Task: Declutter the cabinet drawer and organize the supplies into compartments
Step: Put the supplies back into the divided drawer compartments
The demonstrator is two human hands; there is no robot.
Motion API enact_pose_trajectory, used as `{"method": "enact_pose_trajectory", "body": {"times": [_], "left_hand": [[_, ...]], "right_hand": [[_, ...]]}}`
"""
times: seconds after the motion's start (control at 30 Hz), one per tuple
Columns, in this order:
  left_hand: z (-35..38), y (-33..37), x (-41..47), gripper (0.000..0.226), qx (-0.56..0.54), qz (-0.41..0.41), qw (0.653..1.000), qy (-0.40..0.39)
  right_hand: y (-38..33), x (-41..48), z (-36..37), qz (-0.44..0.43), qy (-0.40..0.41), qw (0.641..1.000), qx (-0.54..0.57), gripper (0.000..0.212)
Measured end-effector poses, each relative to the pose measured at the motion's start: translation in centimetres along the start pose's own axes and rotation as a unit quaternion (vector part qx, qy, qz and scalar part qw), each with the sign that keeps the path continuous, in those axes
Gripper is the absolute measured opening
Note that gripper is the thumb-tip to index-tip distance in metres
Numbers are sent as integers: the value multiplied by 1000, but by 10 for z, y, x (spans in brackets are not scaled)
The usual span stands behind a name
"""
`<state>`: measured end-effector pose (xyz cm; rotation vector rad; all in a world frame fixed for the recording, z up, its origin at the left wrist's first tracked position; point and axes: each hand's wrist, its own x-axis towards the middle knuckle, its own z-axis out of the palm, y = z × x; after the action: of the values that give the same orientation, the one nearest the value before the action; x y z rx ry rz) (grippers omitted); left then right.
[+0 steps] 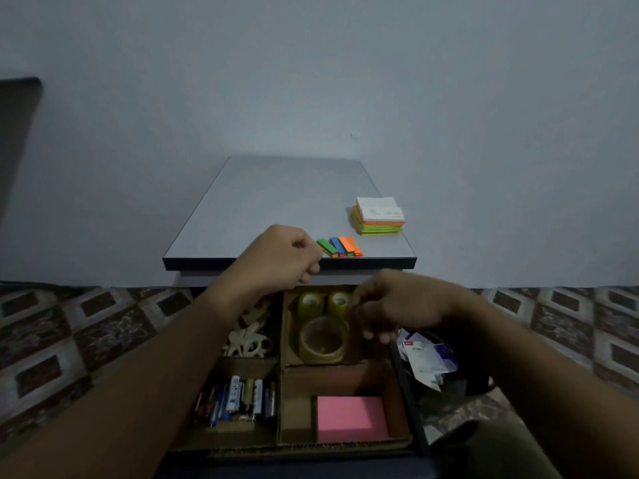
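Standing against the pale wall, the cabinet (276, 202) had a grey top, and its drawer (409, 392) was pulled out toward the person, split by cardboard walls into four compartments. Both bare forearms reached in from the near side. The left hand (280, 257) hung over the top's near edge with its fingers curled tight into the palm, and nothing showed in them. The right hand (397, 305) was over the far right compartment, blurred, its fingers bent downward; whether they held anything could not be told. A bag of packets (425, 357) lay on the floor just right of the drawer. A stack of sticky notes (378, 217) sat on the right of the top, and a pink pad (351, 418) lay in the near right compartment. A large tape roll (323, 340) and two smaller rolls (311, 304) beyond it filled the far right compartment. Pale cut-out shapes (249, 340) lay far left, pens and batteries (238, 397) near left. Coloured page flags (340, 247) lay just right of the left hand.
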<state>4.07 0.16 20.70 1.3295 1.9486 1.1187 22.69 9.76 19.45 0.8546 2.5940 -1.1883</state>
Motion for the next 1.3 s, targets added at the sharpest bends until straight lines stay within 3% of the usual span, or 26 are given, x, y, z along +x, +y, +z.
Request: {"method": "enact_pose_trajectory", "body": {"times": [0.23, 0.5, 0.63, 0.7, 0.87, 1.3], "left_hand": [[8, 38, 64, 16, -10, -29, 999, 29], [30, 51, 127, 16, -36, -106, 994, 11], [41, 50, 140, 2, -59, -151, 987, 10], [45, 48, 144, 8, -58, -168, 984, -7], [55, 42, 151, 7, -50, -163, 985, -40], [59, 35, 161, 16, -59, -159, 985, -30]], "right_hand": [[6, 10, -91, 13, 211, 973, 93, 16], [30, 54, -126, 94, 409, 894, 157, 24], [35, 67, -124, 152, 370, 878, 262, 33], [36, 70, -123, 161, 336, 884, 282, 34], [36, 78, -120, 166, 302, 901, 266, 31], [37, 85, -121, 167, 309, 892, 286, 27]]}}
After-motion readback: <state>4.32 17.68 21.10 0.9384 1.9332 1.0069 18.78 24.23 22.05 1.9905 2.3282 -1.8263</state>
